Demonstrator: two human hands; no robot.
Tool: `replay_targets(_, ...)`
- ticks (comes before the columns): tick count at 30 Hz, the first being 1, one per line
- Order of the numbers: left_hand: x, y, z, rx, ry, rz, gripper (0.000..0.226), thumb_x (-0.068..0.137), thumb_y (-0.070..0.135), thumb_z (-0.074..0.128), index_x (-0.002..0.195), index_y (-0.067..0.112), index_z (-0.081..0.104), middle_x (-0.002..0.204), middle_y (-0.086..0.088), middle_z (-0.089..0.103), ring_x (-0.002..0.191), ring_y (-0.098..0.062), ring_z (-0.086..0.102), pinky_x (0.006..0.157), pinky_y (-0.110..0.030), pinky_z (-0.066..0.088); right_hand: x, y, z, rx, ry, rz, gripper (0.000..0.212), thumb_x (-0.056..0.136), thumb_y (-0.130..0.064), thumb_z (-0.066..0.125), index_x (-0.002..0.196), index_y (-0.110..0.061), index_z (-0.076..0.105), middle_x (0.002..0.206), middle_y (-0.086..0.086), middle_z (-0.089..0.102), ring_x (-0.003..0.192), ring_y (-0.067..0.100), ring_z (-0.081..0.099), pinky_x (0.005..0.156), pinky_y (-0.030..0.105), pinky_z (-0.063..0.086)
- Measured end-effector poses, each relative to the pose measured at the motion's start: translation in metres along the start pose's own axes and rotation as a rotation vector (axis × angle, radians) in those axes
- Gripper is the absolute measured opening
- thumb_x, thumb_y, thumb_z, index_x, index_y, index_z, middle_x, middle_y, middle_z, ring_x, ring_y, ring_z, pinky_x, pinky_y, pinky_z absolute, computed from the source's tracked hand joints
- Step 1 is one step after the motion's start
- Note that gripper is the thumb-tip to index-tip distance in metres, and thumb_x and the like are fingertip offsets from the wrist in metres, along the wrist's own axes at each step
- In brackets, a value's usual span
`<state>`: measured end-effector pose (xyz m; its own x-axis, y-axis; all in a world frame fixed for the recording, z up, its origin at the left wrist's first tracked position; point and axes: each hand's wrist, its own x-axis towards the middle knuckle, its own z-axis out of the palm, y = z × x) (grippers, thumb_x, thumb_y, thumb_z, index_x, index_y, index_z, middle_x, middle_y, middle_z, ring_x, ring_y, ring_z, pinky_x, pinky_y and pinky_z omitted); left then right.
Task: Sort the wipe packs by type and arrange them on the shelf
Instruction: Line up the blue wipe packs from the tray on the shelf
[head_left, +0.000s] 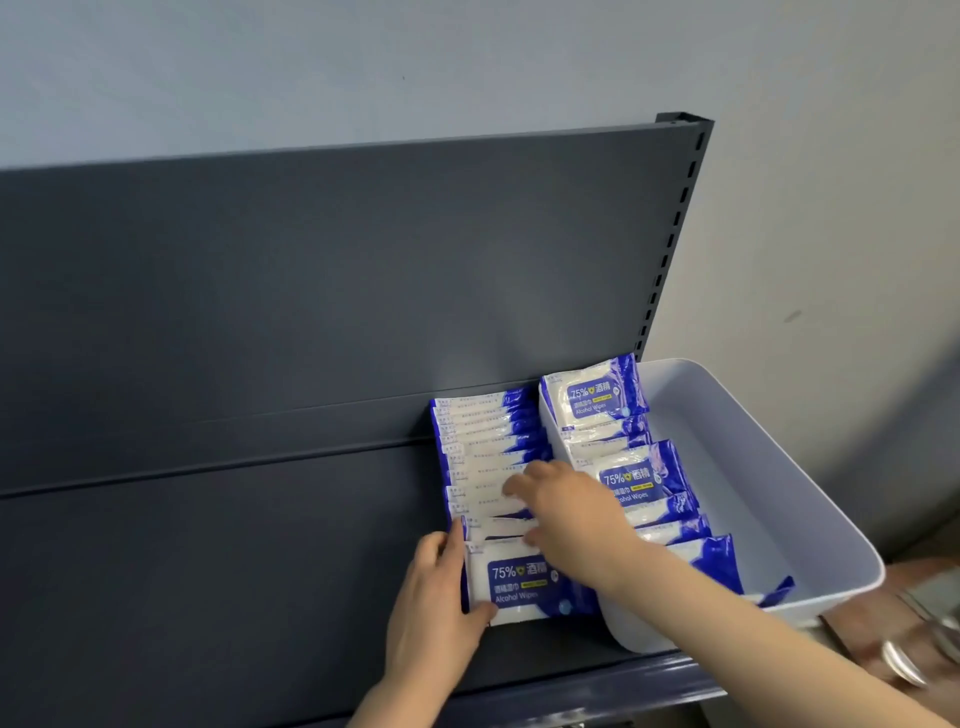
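Note:
A row of blue-and-white alcohol wipe packs (483, 452) stands on edge on the dark shelf (234, 571), running from the back panel toward me. The front pack (519, 584) faces me, showing its "75%" label. My left hand (436, 597) grips the left edge of this front pack, thumb at its lower corner. My right hand (566, 514) reaches over the row, fingers pressed on the tops of the packs near the front. Several more packs of the same type (634, 478) lie in a white bin (779, 493) on the right.
The dark back panel (337, 270) rises behind the shelf, with a slotted upright (680, 208) at its right end. The white bin overhangs the shelf's right end. A blurred metallic object (909, 660) lies at the lower right. The shelf's front lip (571, 691) runs below my arms.

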<state>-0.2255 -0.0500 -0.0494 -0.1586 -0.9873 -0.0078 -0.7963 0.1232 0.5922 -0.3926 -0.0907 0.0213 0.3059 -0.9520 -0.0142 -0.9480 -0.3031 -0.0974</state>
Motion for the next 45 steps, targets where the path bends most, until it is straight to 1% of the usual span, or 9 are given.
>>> replay_targets(2, -0.001, 0.000, -0.002, 0.061, 0.006, -0.001, 0.093, 0.079, 0.042, 0.068, 0.150, 0.038, 0.008, 0.131, 0.019, 0.026, 0.115, 0.000, 0.042, 0.070, -0.012, 0.040, -0.010, 0.023, -0.022, 0.161, 0.085, 0.102, 0.038, 0.085, -0.022, 0.063, 0.122, -0.028, 0.054, 0.117, -0.008, 0.058, 0.106, 0.015, 0.054, 0.082, 0.031, 0.049)
replay_targets(5, -0.006, 0.002, 0.000, 0.149, 0.032, 0.007, 0.090, 0.083, 0.047, 0.064, 0.152, 0.035, 0.008, 0.140, 0.018, 0.022, 0.124, -0.001, 0.034, 0.080, -0.013, 0.044, -0.035, 0.073, -0.040, 0.188, 0.006, 0.227, 0.032, 0.084, -0.025, 0.067, 0.114, -0.029, 0.059, 0.111, -0.013, 0.062, 0.100, 0.011, 0.057, 0.078, 0.025, 0.048)
replay_targets(12, -0.003, 0.019, 0.016, 0.170, 0.150, 0.142, 0.074, 0.073, 0.037, 0.078, 0.140, 0.028, 0.046, 0.132, 0.014, 0.046, 0.123, -0.010, 0.046, 0.091, -0.024, 0.048, -0.076, 0.123, -0.027, 0.256, -0.276, 0.200, 0.032, 0.079, -0.036, 0.074, 0.107, -0.033, 0.059, 0.100, -0.021, 0.057, 0.085, -0.006, 0.052, 0.069, 0.011, 0.045)
replay_targets(19, 0.023, 0.079, -0.001, 0.000, 0.279, 0.347, 0.042, 0.082, 0.022, 0.072, 0.123, 0.027, 0.062, 0.119, 0.018, 0.051, 0.111, 0.006, 0.038, 0.093, -0.006, 0.029, -0.095, 0.140, -0.038, 0.506, -0.441, 0.099, 0.029, 0.074, -0.035, 0.079, 0.097, -0.038, 0.061, 0.093, -0.022, 0.063, 0.090, -0.008, 0.057, 0.074, 0.012, 0.049)
replay_targets(22, 0.038, 0.117, -0.007, 0.018, 0.141, 0.439, 0.034, 0.087, 0.023, 0.066, 0.120, 0.030, 0.062, 0.118, 0.019, 0.054, 0.113, 0.003, 0.040, 0.093, -0.002, 0.024, -0.096, 0.141, -0.032, 0.460, -0.411, 0.091, 0.030, 0.080, -0.037, 0.072, 0.106, -0.036, 0.057, 0.104, -0.027, 0.055, 0.101, -0.001, 0.054, 0.076, 0.012, 0.051)
replay_targets(26, 0.069, 0.156, 0.003, 0.196, -0.159, 0.414, 0.038, 0.090, 0.029, 0.061, 0.128, 0.030, 0.057, 0.129, 0.012, 0.055, 0.120, -0.008, 0.047, 0.098, -0.025, 0.041, -0.093, 0.141, -0.021, 0.278, -0.264, 0.050, 0.045, 0.082, -0.041, 0.069, 0.123, -0.035, 0.052, 0.127, -0.019, 0.048, 0.118, 0.001, 0.042, 0.084, 0.018, 0.051)
replay_targets(32, 0.101, 0.177, 0.028, 0.536, -0.514, 0.334, 0.048, 0.080, 0.033, 0.072, 0.125, 0.023, 0.057, 0.116, 0.001, 0.062, 0.103, -0.020, 0.059, 0.082, -0.034, 0.052, -0.095, 0.148, -0.015, 0.452, -0.326, -0.017, 0.050, 0.078, -0.045, 0.072, 0.123, -0.035, 0.053, 0.129, -0.018, 0.047, 0.121, 0.002, 0.043, 0.083, 0.015, 0.050)
replay_targets(40, 0.109, 0.178, 0.042, 0.559, -0.550, 0.278, 0.038, 0.076, 0.030, 0.076, 0.109, 0.020, 0.061, 0.102, 0.004, 0.061, 0.087, -0.017, 0.055, 0.074, -0.032, 0.048, -0.082, 0.153, -0.008, 0.285, -0.212, -0.050, 0.038, 0.089, -0.041, 0.060, 0.125, -0.032, 0.052, 0.124, -0.015, 0.057, 0.117, 0.003, 0.049, 0.081, 0.020, 0.049)
replay_targets(45, 0.111, 0.179, 0.044, 0.575, -0.581, 0.255, 0.041, 0.076, 0.037, 0.075, 0.109, 0.017, 0.063, 0.104, 0.000, 0.064, 0.094, -0.021, 0.060, 0.081, -0.035, 0.053, -0.084, 0.157, -0.010, 0.369, -0.342, -0.089, 0.047, 0.082, -0.044, 0.068, 0.125, -0.034, 0.052, 0.127, -0.016, 0.054, 0.119, 0.004, 0.046, 0.088, 0.024, 0.050)
